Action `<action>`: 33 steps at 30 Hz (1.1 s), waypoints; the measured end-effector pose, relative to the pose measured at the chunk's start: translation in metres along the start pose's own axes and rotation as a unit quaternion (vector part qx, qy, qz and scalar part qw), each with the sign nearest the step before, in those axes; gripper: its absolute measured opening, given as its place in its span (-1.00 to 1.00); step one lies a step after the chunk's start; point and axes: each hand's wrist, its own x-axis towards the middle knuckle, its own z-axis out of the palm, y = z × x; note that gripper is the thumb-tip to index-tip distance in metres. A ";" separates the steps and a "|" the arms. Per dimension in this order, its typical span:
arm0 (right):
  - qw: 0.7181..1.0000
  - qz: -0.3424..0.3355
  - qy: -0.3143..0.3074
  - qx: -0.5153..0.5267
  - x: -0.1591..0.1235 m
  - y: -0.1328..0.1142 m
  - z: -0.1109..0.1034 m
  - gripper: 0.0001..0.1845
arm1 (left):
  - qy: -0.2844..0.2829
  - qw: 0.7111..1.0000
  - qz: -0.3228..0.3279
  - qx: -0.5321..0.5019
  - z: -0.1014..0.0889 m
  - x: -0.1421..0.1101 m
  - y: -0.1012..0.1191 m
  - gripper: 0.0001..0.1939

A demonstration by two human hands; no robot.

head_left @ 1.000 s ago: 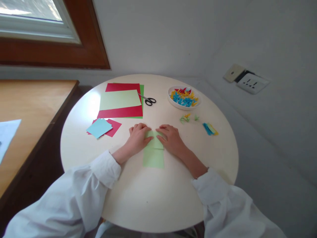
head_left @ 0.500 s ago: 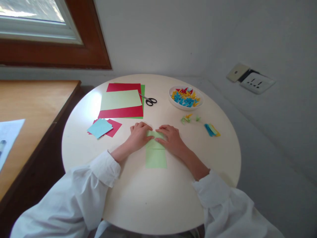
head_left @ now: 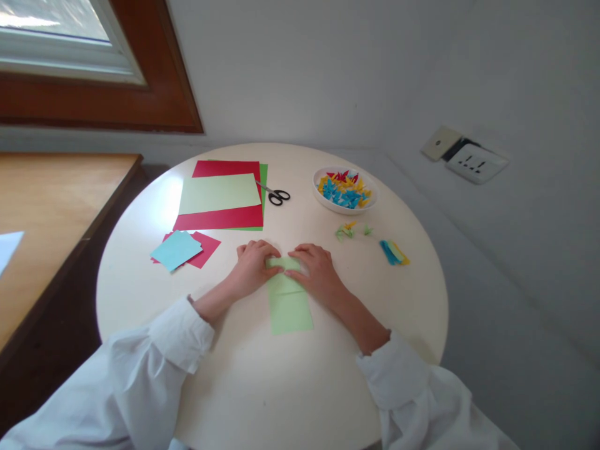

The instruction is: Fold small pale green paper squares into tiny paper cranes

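Note:
A light green sheet of paper (head_left: 289, 312) lies on the round white table in front of me, with a crease running across it. My left hand (head_left: 255, 269) grips its far left edge between thumb and fingers. On the far right edge my right hand (head_left: 314, 272) pinches the same paper, the thumb on top. Both thumbs are close together near the paper's far end. Parts of the far edge are hidden under the fingers.
Scissors (head_left: 278, 197) lie beside large red sheets (head_left: 220, 220) and a pale green sheet (head_left: 220, 194). Small blue squares (head_left: 177, 250) are at left. A white dish (head_left: 323, 205) holds folded paper pieces. Small green folded pieces (head_left: 345, 232) and coloured strips (head_left: 394, 252) lie at right.
The view has shifted slightly, so everything sits a little lower and further left. Both hands stay on the green paper, with hardly any change in their hold.

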 end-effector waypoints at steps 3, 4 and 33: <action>1.000 -0.001 0.009 0.006 0.000 0.001 0.002 -0.69 | -0.004 1.000 -0.004 -0.014 -0.002 -0.002 0.003 -0.87; 1.000 -0.003 0.012 0.010 0.000 0.001 0.002 -0.70 | -0.007 1.000 -0.005 -0.017 -0.002 -0.002 0.004 -0.90; 0.995 -0.015 0.071 0.069 0.006 -0.017 0.000 -0.89 | 0.044 0.990 0.028 -0.128 -0.006 -0.006 0.008 -0.85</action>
